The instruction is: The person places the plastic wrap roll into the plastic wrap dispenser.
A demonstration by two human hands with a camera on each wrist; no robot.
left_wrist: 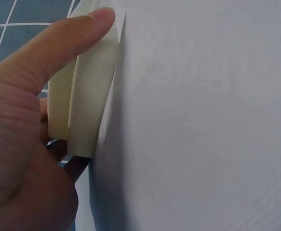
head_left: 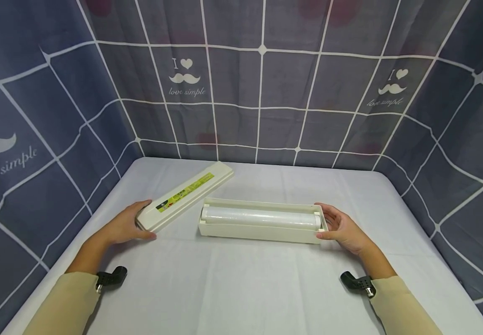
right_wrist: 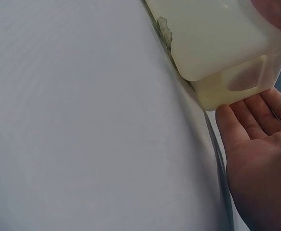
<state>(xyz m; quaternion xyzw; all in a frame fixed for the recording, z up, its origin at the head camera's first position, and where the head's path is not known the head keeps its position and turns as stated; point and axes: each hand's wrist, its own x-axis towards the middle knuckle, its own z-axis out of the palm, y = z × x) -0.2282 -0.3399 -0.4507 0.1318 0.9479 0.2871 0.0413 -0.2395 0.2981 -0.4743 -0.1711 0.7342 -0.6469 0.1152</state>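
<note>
A long cream lid (head_left: pixel 186 192) with a green-yellow label lies slanted on the left side of the table. My left hand (head_left: pixel 123 225) grips its near end, with the thumb along the front side; the left wrist view shows the lid's end (left_wrist: pixel 86 106) between thumb and fingers. Right of the lid sits a matching long open box (head_left: pixel 258 232), holding a clear wrapped roll of plastic film (head_left: pixel 260 217). My right hand (head_left: pixel 346 229) holds the box's right end, thumb at the front and fingers behind. In the right wrist view, the fingertips touch the box end (right_wrist: pixel 236 86).
A white cloth (head_left: pixel 241 288) covers the table. Dark grey checked curtains (head_left: pixel 237 125) with white lines and mustache prints stand behind it and on both sides. Black wrist camera mounts (head_left: pixel 111 277) stick out from both beige sleeves (head_left: pixel 63 302).
</note>
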